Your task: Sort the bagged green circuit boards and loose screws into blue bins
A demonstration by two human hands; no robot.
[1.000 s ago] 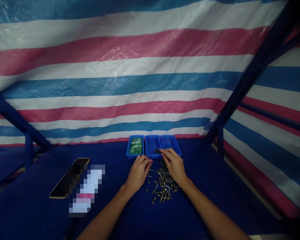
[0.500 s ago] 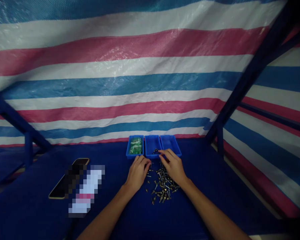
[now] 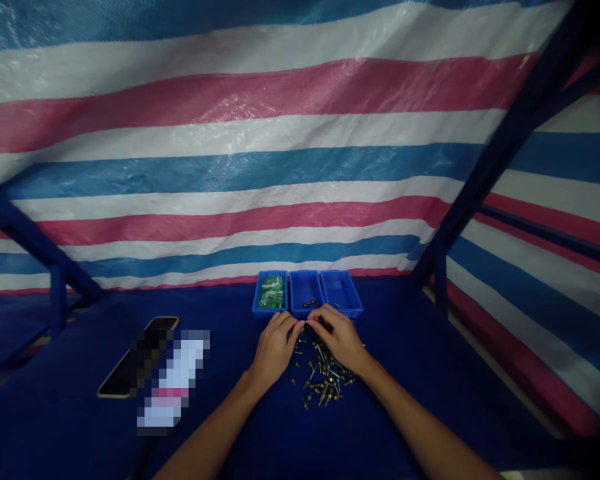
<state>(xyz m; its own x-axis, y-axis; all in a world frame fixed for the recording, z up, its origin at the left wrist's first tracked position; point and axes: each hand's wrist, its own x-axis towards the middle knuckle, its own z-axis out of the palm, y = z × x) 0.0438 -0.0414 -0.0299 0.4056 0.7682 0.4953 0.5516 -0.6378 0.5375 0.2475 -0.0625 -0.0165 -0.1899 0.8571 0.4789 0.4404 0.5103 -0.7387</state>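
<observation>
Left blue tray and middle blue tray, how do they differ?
The left blue tray holds green circuit boards, while the middle blue tray holds only a few small metal pieces. The left tray's floor is mostly covered, and the middle tray's is mostly bare. Both are shallow, rectangular blue plastic trays, standing side by side.

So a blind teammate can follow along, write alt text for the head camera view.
A left hand and right hand meet over a pile of small metal pins on dark blue cloth. Beyond stand three blue trays, one holding green circuit boards, before a striped tarp.
</observation>
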